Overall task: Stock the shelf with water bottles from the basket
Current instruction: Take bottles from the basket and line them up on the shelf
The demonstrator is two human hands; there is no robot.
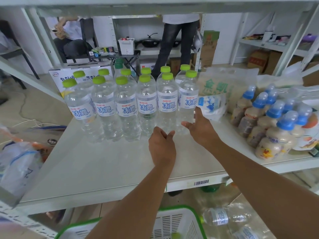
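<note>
Several clear water bottles [126, 109] with green caps and white-blue labels stand in two rows on the white shelf [103, 166]. My left hand [161, 147] hovers just in front of the fifth front bottle [166, 106], fingers loosely spread and empty. My right hand [201, 126] is open beside the rightmost bottle [188, 100], fingertips close to its lower right side. Below the shelf edge sits the white basket with a green rim [195, 216], mostly hidden by my arms. Another water bottle [222, 218] lies on its side to the basket's right.
A bagged pack [214, 94] and blue-capped drink bottles [269, 121] crowd the shelf's right side. A white carton [77, 73] stands behind the water rows. Bagged goods [20, 163] lie at the left. A person stands behind the shelving [174, 44].
</note>
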